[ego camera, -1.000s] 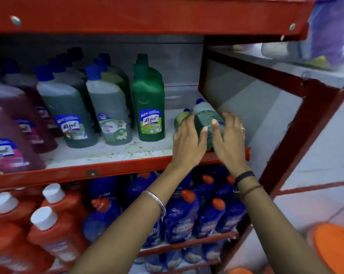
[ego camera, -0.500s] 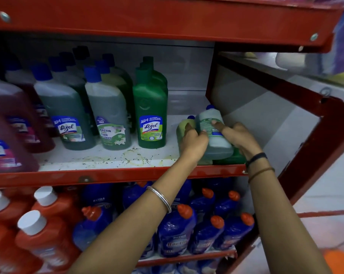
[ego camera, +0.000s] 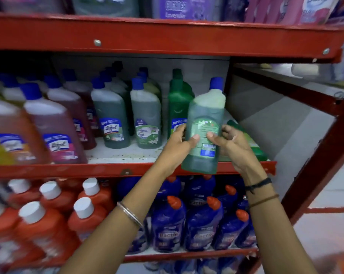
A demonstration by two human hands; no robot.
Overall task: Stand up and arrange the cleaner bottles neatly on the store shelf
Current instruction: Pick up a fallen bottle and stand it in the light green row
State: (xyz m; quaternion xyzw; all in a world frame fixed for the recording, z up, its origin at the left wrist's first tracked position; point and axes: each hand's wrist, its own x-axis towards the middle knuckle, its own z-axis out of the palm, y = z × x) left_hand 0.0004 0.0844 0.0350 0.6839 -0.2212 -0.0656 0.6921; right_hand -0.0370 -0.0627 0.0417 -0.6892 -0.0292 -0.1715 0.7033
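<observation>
Already the red shelf (ego camera: 127,171) carries rows of upright bottles; one dark green bottle (ego camera: 248,139) lies toppled at its right end. Both hands, left hand (ego camera: 179,143) and right hand (ego camera: 232,143), clasp a green cleaner bottle (ego camera: 204,125) upright above the front edge, not yet placed.
</observation>
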